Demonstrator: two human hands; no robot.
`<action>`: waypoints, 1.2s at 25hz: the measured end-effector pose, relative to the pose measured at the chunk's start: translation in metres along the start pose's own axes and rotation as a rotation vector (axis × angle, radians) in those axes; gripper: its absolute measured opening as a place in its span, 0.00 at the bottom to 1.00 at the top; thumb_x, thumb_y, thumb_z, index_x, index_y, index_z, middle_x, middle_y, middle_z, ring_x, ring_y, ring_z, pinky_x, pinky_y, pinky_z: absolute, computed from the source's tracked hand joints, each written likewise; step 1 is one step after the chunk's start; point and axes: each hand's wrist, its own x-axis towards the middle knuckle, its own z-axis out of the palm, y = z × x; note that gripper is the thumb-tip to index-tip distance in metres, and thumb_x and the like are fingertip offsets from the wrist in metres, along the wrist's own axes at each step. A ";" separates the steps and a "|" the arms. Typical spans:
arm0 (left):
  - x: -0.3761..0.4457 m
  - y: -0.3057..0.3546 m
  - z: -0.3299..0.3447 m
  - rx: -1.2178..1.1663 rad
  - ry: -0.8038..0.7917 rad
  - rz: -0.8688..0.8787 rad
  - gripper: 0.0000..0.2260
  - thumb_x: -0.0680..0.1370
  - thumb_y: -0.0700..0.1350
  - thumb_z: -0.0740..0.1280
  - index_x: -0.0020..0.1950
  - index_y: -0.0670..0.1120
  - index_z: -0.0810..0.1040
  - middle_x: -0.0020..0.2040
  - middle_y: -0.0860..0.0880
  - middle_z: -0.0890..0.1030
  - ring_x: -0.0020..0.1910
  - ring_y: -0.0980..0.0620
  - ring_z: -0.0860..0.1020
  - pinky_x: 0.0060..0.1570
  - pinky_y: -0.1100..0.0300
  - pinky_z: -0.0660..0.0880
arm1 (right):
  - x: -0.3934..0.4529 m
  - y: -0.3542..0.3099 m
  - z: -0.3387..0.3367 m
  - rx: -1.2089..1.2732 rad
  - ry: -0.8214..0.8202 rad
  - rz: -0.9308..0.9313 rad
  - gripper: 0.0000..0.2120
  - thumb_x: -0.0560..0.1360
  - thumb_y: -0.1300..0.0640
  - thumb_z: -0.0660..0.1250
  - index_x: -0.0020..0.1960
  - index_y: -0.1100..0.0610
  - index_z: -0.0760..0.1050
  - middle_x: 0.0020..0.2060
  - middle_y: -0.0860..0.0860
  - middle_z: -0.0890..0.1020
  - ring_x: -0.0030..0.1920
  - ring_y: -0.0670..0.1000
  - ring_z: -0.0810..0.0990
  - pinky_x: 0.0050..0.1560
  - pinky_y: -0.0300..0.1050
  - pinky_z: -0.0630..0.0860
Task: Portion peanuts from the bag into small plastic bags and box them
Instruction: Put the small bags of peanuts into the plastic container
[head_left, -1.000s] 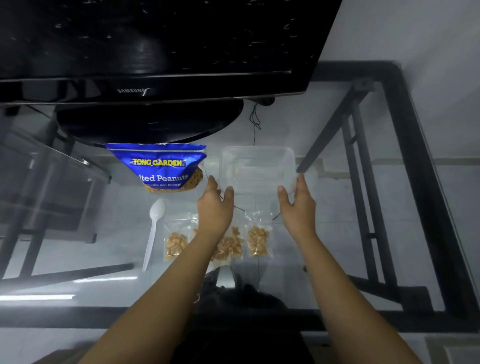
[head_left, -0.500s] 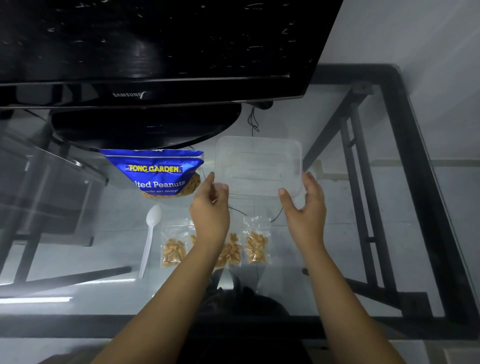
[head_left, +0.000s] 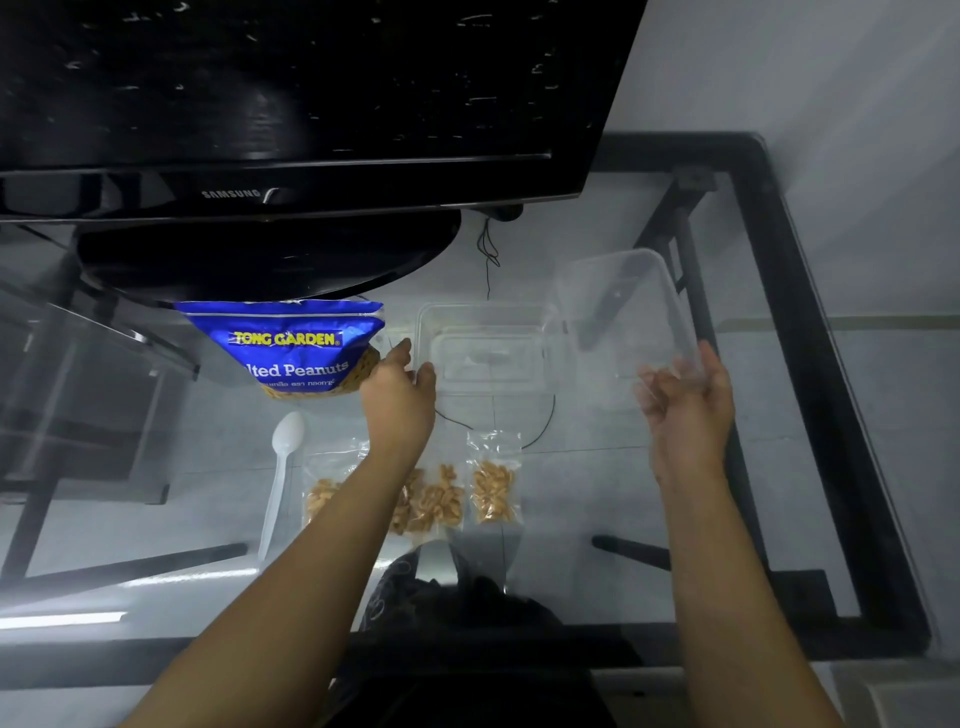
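Head view: right hand (head_left: 688, 415) grips lid (head_left: 623, 317); left hand (head_left: 400, 400) holds box (head_left: 485, 348); forearm covers peanut packets (head_left: 431, 499).

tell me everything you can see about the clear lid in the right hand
The clear lid is a thin, see-through plastic rectangle with rounded corners and a raised rim. It is off the clear box and held tilted in the air to that box's right, above the glass table. The right hand grips its near corner, fingers curled around the edge and showing through the plastic. Nothing else touches it. The table's black frame shows through it.
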 end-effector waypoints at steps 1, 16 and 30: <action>0.002 -0.001 0.001 0.015 0.001 0.004 0.17 0.77 0.38 0.63 0.66 0.38 0.72 0.59 0.38 0.79 0.54 0.42 0.79 0.55 0.55 0.73 | 0.003 0.004 -0.007 -0.016 0.045 -0.006 0.27 0.74 0.70 0.63 0.68 0.50 0.66 0.61 0.51 0.73 0.47 0.46 0.82 0.43 0.36 0.78; -0.069 -0.046 -0.041 0.201 -0.096 0.091 0.16 0.75 0.39 0.66 0.63 0.37 0.74 0.55 0.36 0.79 0.48 0.41 0.79 0.50 0.52 0.75 | -0.055 0.063 -0.021 -1.046 -0.277 -0.339 0.21 0.75 0.60 0.65 0.67 0.51 0.68 0.66 0.54 0.65 0.66 0.52 0.66 0.65 0.39 0.62; -0.102 -0.037 -0.013 0.045 -0.206 -0.125 0.19 0.76 0.42 0.65 0.65 0.40 0.65 0.46 0.43 0.79 0.45 0.45 0.78 0.42 0.57 0.71 | -0.100 0.111 -0.014 -0.998 -0.473 -0.183 0.13 0.73 0.61 0.68 0.56 0.53 0.75 0.54 0.48 0.69 0.51 0.47 0.74 0.53 0.35 0.73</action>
